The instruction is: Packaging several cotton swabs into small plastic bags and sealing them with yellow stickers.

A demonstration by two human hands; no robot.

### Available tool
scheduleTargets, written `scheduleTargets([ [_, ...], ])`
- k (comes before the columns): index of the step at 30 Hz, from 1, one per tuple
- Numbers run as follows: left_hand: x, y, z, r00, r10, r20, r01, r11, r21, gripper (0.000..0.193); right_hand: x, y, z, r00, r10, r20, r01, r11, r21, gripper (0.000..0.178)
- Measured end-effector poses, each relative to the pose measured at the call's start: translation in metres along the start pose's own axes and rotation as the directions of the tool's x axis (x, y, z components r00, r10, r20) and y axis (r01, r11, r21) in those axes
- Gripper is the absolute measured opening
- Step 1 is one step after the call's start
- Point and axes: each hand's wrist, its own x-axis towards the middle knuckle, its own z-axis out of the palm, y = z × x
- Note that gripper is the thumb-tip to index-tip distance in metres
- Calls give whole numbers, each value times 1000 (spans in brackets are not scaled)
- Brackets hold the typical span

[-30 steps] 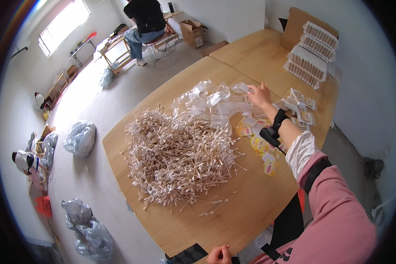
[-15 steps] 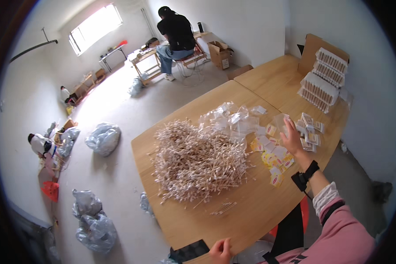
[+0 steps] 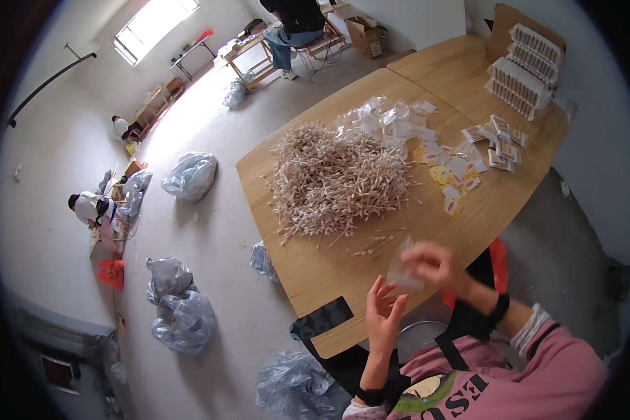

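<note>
1. Your right hand (image 3: pixel 434 269) pinches a small clear plastic bag (image 3: pixel 403 271) over the near table edge (image 3: pixel 343 341).
2. Your left hand (image 3: pixel 383 318), fingers spread and holding nothing, waits just below; the bag lies toward one o'clock from it.
3. The loose sticks (image 3: pixel 374 245) lie at eleven o'clock from the bag, long axis running toward two o'clock.

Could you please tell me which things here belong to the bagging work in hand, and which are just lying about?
In hand: clear bag, right hand, left hand, stick pile, loose sticks.
Lying about: phone, floor sacks, cardboard box.
</note>
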Motion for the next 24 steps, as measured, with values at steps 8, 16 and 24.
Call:
scheduleTargets([
  [8, -30, 33, -19, 987, -150, 63, 153, 988, -35, 21, -65, -44, 59, 972, -19, -236, 29, 999, 39, 30],
  [16, -67, 49, -33, 988, -148, 44, 146, 988, 45, 9, -56, -69, 45, 940, 335, 61, -325, 830, 453, 51],
  [24, -78, 56, -47, 995, -67, -67, 74, 992, 105, 7, -62, -65, 38, 975, 219, 27, -210, 885, 416, 44],
])
